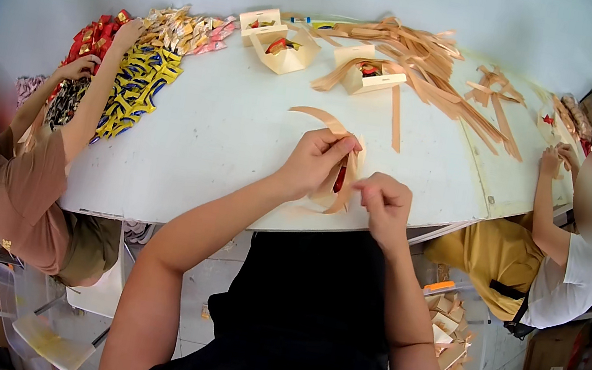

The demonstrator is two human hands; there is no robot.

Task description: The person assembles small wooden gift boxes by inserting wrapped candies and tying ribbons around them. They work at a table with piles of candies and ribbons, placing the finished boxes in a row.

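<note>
Head view: small cream box (329,188) near the front edge of the white table (210,140), between the hands. Left hand (319,161) pinches tan ribbon (320,117) at the box's far end; right hand (386,205) just beside, fingers curled, blurred; cannot tell if they grip anything. Box probably light, crushable; best held by its side walls. Ribbon looks soft, perhaps slippery. Box's long axis seems to run near-to-far; ribbon's free end points left.
</note>
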